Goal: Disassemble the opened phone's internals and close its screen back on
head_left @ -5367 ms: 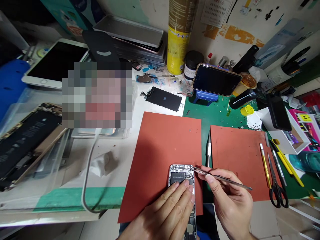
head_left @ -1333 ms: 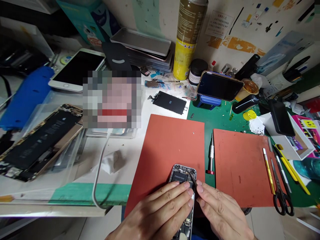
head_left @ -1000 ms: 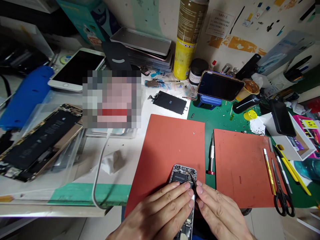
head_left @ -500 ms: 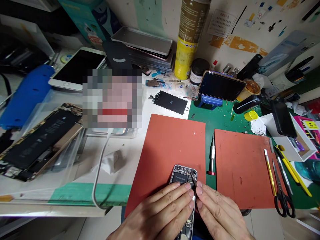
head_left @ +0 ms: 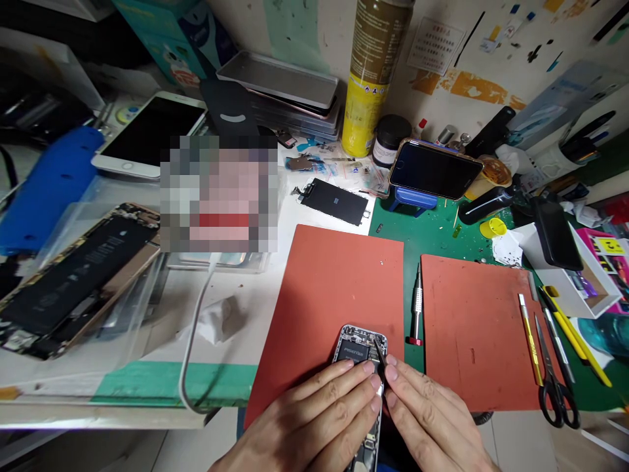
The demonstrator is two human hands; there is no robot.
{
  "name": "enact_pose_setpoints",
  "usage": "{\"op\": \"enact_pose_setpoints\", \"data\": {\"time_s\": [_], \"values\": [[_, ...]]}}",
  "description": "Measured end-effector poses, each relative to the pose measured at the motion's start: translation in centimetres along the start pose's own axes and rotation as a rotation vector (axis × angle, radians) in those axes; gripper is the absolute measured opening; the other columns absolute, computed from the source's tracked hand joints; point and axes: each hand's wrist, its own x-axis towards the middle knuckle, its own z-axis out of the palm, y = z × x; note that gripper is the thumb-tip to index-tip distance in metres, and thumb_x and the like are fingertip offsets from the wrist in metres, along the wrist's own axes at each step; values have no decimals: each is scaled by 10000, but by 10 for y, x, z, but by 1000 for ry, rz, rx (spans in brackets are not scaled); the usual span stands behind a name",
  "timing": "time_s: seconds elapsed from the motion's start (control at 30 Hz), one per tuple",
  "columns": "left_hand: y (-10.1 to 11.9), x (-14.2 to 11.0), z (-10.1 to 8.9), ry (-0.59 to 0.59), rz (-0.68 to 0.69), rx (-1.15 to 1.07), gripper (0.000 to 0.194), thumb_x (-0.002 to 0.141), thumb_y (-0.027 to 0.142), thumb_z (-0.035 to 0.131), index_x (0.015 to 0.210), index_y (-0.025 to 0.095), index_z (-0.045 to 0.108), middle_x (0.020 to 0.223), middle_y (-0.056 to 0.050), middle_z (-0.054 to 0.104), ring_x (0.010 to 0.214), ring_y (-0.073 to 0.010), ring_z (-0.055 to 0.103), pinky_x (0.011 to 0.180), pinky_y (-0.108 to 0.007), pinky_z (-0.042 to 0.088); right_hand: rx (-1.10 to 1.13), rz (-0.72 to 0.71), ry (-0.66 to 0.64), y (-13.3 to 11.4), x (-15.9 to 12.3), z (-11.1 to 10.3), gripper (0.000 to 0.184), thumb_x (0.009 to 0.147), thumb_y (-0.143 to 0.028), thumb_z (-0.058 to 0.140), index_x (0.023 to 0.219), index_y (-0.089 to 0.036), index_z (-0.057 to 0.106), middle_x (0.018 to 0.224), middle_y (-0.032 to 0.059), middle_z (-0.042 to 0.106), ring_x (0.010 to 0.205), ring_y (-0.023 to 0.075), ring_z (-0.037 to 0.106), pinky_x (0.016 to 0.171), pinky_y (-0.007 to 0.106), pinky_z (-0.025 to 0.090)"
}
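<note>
An opened smartphone (head_left: 354, 352) with its battery and boards exposed lies at the front edge of a red-brown mat (head_left: 344, 282). My left hand (head_left: 319, 410) holds it from the left, its fingers stretched side by side across the phone's middle; the thumb is hidden. In my right hand (head_left: 422, 410) is a dark pair of fine tweezers (head_left: 381, 355), pinched between thumb and fingers. Their tip points at the parts near the phone's top right corner. Whether the tip touches a part is too small to tell.
A screwdriver (head_left: 417, 308) lies between the mats, with scissors (head_left: 553, 387) and yellow-handled tools at the right. A detached phone screen (head_left: 335, 202) is behind the mat. To the left are another opened phone (head_left: 83, 282) and a white cable (head_left: 189, 347). A spray can (head_left: 366, 105) stands behind.
</note>
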Motion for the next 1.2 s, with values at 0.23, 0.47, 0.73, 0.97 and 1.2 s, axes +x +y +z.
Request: {"op": "enact_pose_setpoints", "data": {"time_s": [0.23, 0.47, 0.73, 0.97, 1.2], "values": [[5, -4, 3, -15, -85, -43, 452, 1109, 108, 352, 1439, 135, 658, 1530, -62, 674, 1478, -207, 582, 1232, -379, 517, 38, 7, 108, 2, -7, 13, 300, 989, -78, 696, 1266, -165, 772, 1254, 110, 817, 1151, 280, 798, 982, 351, 686], [4, -5, 5, -37, -65, -42, 468, 1134, 137, 301, 1430, 131, 664, 1562, -56, 646, 1506, -220, 551, 1235, -394, 510, 42, 51, -66, -3, 4, -7, 308, 960, -11, 698, 1224, -145, 781, 1247, 110, 820, 1203, 275, 774, 1014, 346, 670], [5, -7, 7, -22, -82, -41, 489, 1127, 108, 288, 1455, 137, 650, 1537, -63, 666, 1474, -208, 585, 1234, -394, 518, 54, 51, -66, -2, 6, -7, 352, 940, -20, 737, 1262, -159, 773, 1251, 111, 816, 1162, 289, 789, 1018, 365, 664], [4, -8, 4, -86, -71, -39, 493, 1137, 111, 275, 1478, 144, 629, 1583, -51, 626, 1521, -214, 531, 1243, -391, 505, 73, 89, -36, -3, 5, -7, 378, 947, 5, 704, 1276, -166, 777, 1241, 104, 823, 1143, 271, 801, 991, 331, 678], [7, -7, 10, -25, -66, -21, 517, 1108, 64, 253, 1426, 122, 656, 1604, -44, 607, 1529, -225, 520, 1243, -386, 497, 66, 85, 21, -4, 0, -1, 348, 956, -34, 729, 1278, -158, 776, 1235, 114, 822, 1134, 279, 804, 972, 334, 689]]}}
